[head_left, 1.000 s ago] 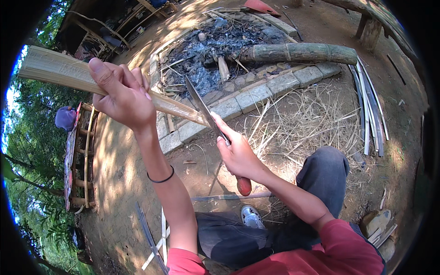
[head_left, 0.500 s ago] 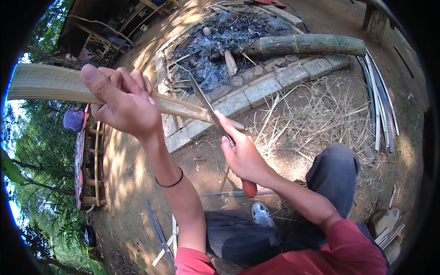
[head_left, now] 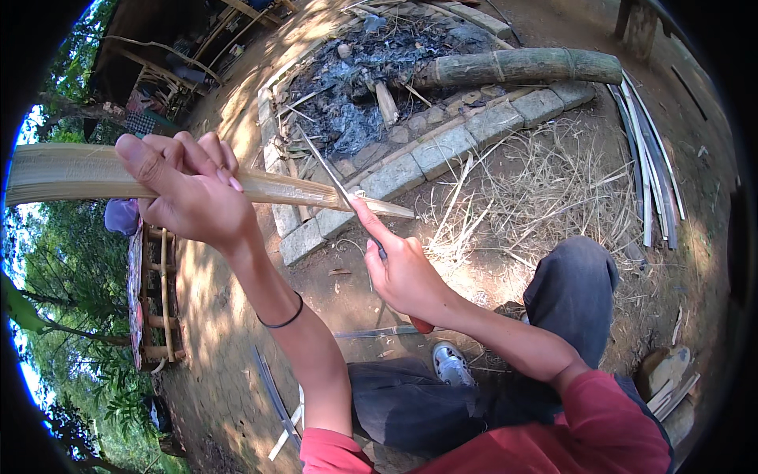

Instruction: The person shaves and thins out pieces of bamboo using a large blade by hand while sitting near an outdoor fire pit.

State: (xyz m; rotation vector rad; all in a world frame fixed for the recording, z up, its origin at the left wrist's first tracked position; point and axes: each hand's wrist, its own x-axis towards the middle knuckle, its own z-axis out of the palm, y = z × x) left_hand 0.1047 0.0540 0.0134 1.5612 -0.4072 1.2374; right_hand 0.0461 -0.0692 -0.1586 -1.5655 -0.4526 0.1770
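My left hand (head_left: 189,186) is closed around a pale bamboo strip (head_left: 79,170), which is wide at the left and narrows to a tip beyond my fingers on the right. In my right hand (head_left: 410,276) is a knife (head_left: 325,167) with a long thin blade and a reddish handle, mostly covered by my palm. The blade points up and to the left and lies across the strip near its narrow end. My right index finger reaches along the blade by the strip. A small curl of shaving shows at that spot.
A stone-edged fire pit (head_left: 446,150) with ash lies ahead, a thick bamboo pole (head_left: 521,67) resting over its edge. Fine shavings (head_left: 545,189) cover the ground right of centre. Long strips (head_left: 651,158) lie at far right. A bamboo bench (head_left: 162,292) stands at left.
Both hands with the strip and knife have shifted slightly left and down in view. The knife's handle shows less below my right hand. A small shaving now shows at the blade.
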